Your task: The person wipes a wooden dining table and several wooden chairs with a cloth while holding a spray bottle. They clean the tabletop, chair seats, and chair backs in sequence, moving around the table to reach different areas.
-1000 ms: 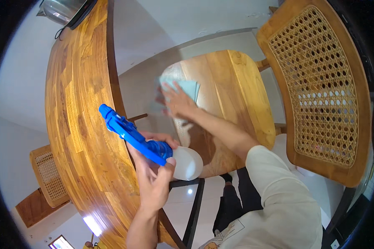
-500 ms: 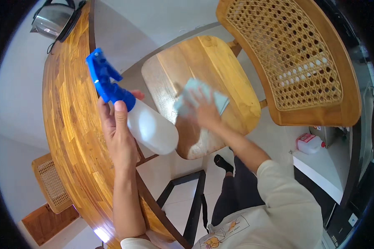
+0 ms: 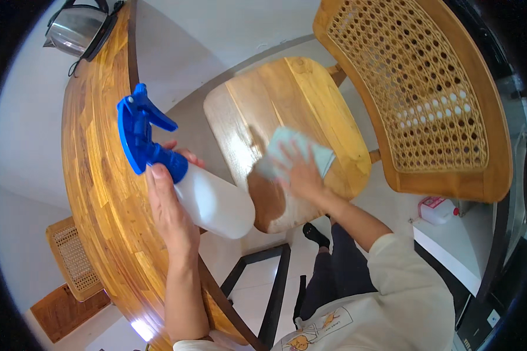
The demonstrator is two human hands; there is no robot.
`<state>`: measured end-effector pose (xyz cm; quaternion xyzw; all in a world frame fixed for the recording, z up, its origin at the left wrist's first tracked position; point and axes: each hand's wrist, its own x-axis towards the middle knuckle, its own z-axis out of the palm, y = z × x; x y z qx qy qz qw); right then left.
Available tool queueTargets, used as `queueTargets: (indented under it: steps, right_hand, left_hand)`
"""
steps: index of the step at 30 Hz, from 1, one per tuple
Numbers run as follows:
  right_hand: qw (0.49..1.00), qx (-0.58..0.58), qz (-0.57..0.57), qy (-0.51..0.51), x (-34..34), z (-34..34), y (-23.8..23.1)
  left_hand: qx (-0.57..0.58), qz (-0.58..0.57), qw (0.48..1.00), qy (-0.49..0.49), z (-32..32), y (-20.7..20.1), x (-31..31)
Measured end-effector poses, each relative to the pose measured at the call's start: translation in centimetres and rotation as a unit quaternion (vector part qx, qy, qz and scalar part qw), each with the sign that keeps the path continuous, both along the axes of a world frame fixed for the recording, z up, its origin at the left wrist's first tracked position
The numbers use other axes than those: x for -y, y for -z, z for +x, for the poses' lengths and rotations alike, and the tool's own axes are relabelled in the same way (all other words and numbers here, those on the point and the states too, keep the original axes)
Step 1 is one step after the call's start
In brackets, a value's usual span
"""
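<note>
My left hand is closed round the neck of a white spray bottle with a blue trigger head. The bottle is tilted, its base pointing to the lower right, between the table edge and the chair. My right hand lies with spread fingers on a pale green cloth, pressing it to the wooden chair seat. That hand is somewhat smeared by motion. A wet-looking darker patch and a glossy reflection show on the seat left of the cloth.
A wooden table curves along the left, with a steel kettle at its far end. The chair's woven cane backrest rises at the right. A pink-labelled plastic jug stands on a low white shelf. Black metal legs show below.
My right hand and the cloth have shifted a little right and nearer across the seat. The spray bottle has dropped slightly nearer in my left hand. The whole view has shifted slightly.
</note>
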<state>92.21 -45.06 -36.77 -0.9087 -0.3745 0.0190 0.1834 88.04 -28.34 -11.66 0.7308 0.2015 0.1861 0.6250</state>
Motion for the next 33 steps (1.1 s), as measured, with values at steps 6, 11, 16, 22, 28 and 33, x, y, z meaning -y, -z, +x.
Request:
queueTargets:
  steps: [6,11,16,22,28,33]
  right_hand:
    - [0.991,0.105,-0.01,0.084,-1.9,10.6,1.1]
    - [0.99,0.089,0.031,0.109,-10.0,16.4,0.9]
    - [0.98,0.045,0.032,-0.189,-12.9,7.9,0.9]
    - [0.977,0.094,-0.01,-0.193,-17.1,15.3,-0.2]
    - [0.984,0.078,0.02,-0.157,-15.3,10.4,0.7]
    - [0.961,-0.042,-0.041,-0.27,-5.7,-3.0,-1.9]
  left_hand:
    - [0.014,-0.045,0.999,-0.01,-0.3,0.0,-0.4]
    - [0.007,-0.077,0.997,-0.004,0.2,0.2,-0.4]
    - [-0.011,-0.078,0.997,-0.018,-0.5,0.4,-1.2]
    - [-0.012,-0.068,0.998,-0.014,-0.4,0.3,-1.2]
    - [-0.006,-0.065,0.998,-0.008,-0.3,0.5,-1.1]
    - [0.015,-0.055,0.998,-0.007,-0.2,0.8,-1.0]
